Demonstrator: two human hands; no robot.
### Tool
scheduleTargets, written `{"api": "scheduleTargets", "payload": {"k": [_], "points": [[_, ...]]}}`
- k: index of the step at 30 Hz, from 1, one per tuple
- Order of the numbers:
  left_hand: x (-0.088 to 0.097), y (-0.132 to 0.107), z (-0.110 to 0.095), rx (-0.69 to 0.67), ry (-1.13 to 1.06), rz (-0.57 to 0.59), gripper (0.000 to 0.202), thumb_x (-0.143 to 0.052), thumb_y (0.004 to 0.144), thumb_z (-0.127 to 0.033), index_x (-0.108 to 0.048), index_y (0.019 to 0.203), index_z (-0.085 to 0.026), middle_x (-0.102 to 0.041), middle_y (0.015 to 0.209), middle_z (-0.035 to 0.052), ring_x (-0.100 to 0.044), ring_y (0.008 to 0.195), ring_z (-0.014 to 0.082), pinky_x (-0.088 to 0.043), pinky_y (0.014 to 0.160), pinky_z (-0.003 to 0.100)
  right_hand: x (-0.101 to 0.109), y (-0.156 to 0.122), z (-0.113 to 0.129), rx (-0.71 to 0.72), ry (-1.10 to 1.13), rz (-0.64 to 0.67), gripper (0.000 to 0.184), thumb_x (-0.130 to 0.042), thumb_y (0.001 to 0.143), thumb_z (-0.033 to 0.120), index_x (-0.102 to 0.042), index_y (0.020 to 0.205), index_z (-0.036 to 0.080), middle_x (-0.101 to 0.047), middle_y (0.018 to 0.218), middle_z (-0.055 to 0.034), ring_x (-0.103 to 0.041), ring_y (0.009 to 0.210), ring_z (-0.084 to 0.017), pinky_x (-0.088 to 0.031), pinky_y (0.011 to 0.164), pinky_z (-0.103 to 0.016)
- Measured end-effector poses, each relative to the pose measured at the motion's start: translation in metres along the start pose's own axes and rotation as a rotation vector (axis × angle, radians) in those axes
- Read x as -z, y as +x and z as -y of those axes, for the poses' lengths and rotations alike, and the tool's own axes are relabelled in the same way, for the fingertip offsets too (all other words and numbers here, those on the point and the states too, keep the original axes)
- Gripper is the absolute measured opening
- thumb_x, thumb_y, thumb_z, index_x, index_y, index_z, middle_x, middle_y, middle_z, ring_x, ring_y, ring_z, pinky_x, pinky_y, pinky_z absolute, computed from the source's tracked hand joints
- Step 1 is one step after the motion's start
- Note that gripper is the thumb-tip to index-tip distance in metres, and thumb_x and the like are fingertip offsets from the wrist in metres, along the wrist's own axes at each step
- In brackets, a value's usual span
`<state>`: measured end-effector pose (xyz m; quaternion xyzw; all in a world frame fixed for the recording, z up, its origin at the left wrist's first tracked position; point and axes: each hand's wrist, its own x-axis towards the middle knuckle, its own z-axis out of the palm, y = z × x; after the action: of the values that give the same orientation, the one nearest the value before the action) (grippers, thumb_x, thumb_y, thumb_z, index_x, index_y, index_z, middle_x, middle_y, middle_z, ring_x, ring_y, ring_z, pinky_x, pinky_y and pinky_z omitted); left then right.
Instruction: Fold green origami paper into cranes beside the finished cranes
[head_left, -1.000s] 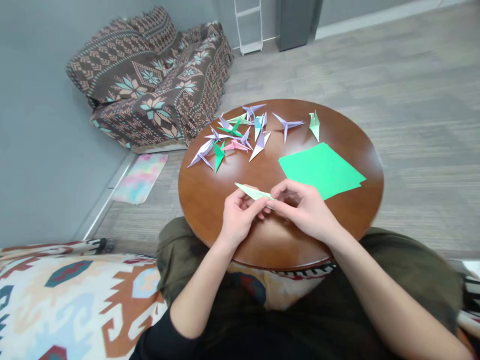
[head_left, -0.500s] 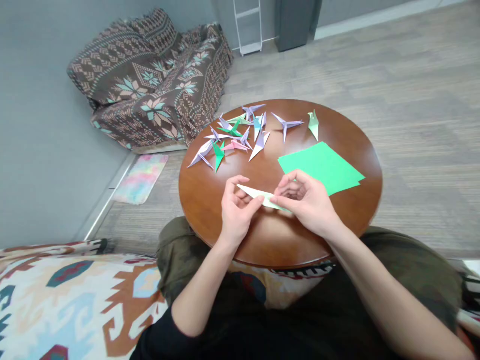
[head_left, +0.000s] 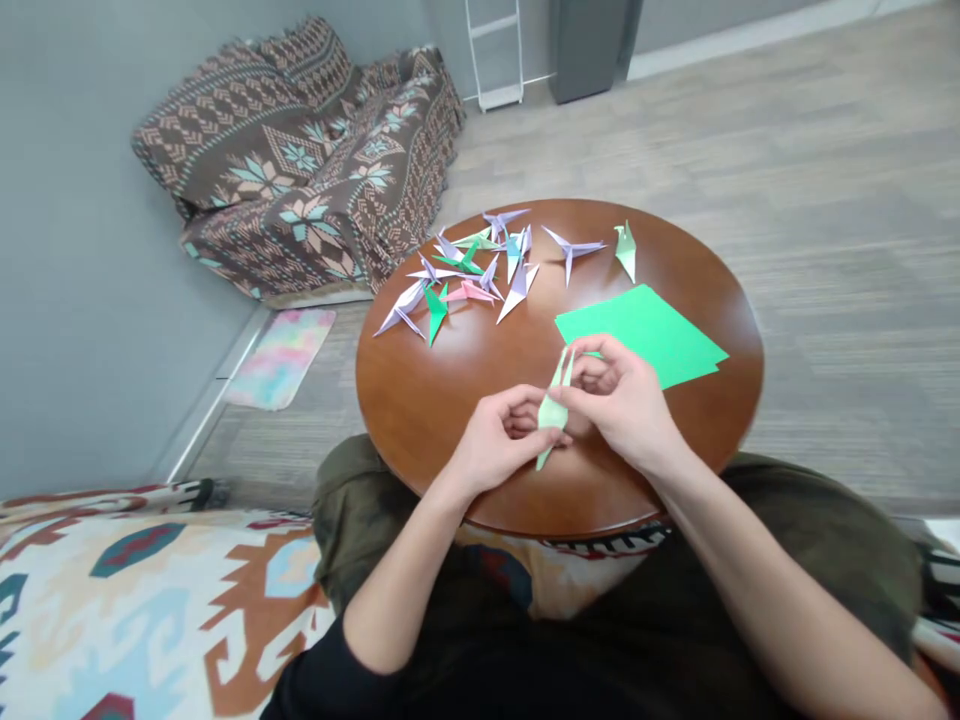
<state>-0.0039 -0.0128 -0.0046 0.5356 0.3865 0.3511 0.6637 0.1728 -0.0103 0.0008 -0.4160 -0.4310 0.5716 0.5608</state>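
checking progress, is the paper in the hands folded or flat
Folded: a narrow, pointed pale green paper held by left hand and right hand.

Left hand (head_left: 501, 442), right hand (head_left: 621, 405) meet at centre, fingers (head_left: 514, 397) pinched; forearms angle inward.

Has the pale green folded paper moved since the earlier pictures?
Yes, the folded paper turned from crosswise to lengthwise; its far tip now lies by the green sheets.
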Motion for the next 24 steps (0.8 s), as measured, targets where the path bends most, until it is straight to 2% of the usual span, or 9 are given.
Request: {"api": "scheduleTargets", "payload": {"k": [2, 5, 10, 13, 16, 20, 24], "points": [[-0.0005, 0.0002, -0.0005, 0.032, -0.044, 0.057, 0.035, -0.087, 0.079, -0.039, -0.071, 0.093, -0.012, -0.080, 0.084, 0.0080, -0.080, 0.078, 0.0210, -0.063, 0.078, 0.029, -0.0034, -0.0035, -0.0006, -0.005, -0.060, 0.069, 0.041, -0.088, 0.070, 0.023, -0.062, 0.100, 0.022, -0.068, 0.069, 0.0067, -0.061, 0.056, -0.013, -0.049, 0.055, -0.026], [0.0008, 0.0004, 0.0009, 0.076, -0.131, 0.084, 0.035, -0.083, 0.084, -0.044, -0.073, 0.092, -0.011, -0.081, 0.084, 0.0099, -0.080, 0.079, 0.0220, -0.065, 0.077, 0.031, -0.0036, -0.0048, -0.0007, 0.038, -0.155, 0.108, 0.037, -0.088, 0.073, 0.024, -0.064, 0.102, 0.021, -0.073, 0.074, 0.0034, -0.068, 0.067, -0.017, -0.054, 0.066, -0.030], [0.0038, -0.0006, 0.0029, 0.162, -0.296, 0.120, 0.036, -0.085, 0.083, -0.043, -0.075, 0.091, -0.009, -0.078, 0.072, 0.0092, -0.079, 0.069, 0.0207, -0.064, 0.063, 0.025, 0.0013, -0.0009, 0.0010, 0.072, -0.123, 0.168, 0.019, -0.082, 0.083, 0.032, -0.070, 0.092, 0.020, -0.076, 0.080, -0.0014, -0.070, 0.074, -0.017, -0.056, 0.074, -0.031], [0.0060, -0.0002, 0.0041, 0.187, -0.363, 0.148, 0.039, -0.085, 0.082, -0.045, -0.075, 0.089, -0.009, -0.076, 0.069, 0.0082, -0.077, 0.062, 0.0194, -0.061, 0.053, 0.021, 0.0017, -0.0003, 0.0016, 0.076, -0.089, 0.210, 0.017, -0.081, 0.084, 0.030, -0.071, 0.093, 0.020, -0.075, 0.084, -0.0012, -0.070, 0.078, -0.016, -0.057, 0.077, -0.030], [0.0073, 0.0006, 0.0048, 0.199, -0.376, 0.150, 0.042, -0.084, 0.081, -0.049, -0.074, 0.086, -0.008, -0.076, 0.071, 0.0091, -0.074, 0.056, 0.0172, -0.058, 0.047, 0.020, 0.0004, -0.0020, 0.0014, 0.049, -0.088, 0.222, 0.018, -0.082, 0.080, 0.023, -0.068, 0.091, 0.021, -0.073, 0.084, 0.0003, -0.069, 0.075, -0.015, -0.056, 0.072, -0.028], [0.0075, -0.0002, 0.0037, 0.203, -0.342, 0.181, 0.041, -0.083, 0.083, -0.048, -0.073, 0.084, -0.008, -0.077, 0.076, 0.0100, -0.073, 0.055, 0.0155, -0.057, 0.045, 0.019, -0.0016, -0.0058, 0.0011, 0.012, -0.133, 0.215, 0.016, -0.076, 0.078, 0.014, -0.062, 0.082, 0.021, -0.067, 0.071, 0.0044, -0.062, 0.058, -0.011, -0.049, 0.056, -0.024], [0.0067, -0.0021, 0.0016, 0.207, -0.300, 0.225, 0.037, -0.080, 0.087, -0.045, -0.075, 0.089, -0.009, -0.076, 0.073, 0.0083, -0.074, 0.057, 0.0156, -0.057, 0.045, 0.018, -0.0029, -0.0069, 0.0005, 0.085, -0.228, 0.094, 0.008, -0.068, 0.081, 0.015, -0.063, 0.076, 0.020, -0.065, 0.063, 0.0039, -0.058, 0.052, -0.011, -0.045, 0.052, -0.024]]}}
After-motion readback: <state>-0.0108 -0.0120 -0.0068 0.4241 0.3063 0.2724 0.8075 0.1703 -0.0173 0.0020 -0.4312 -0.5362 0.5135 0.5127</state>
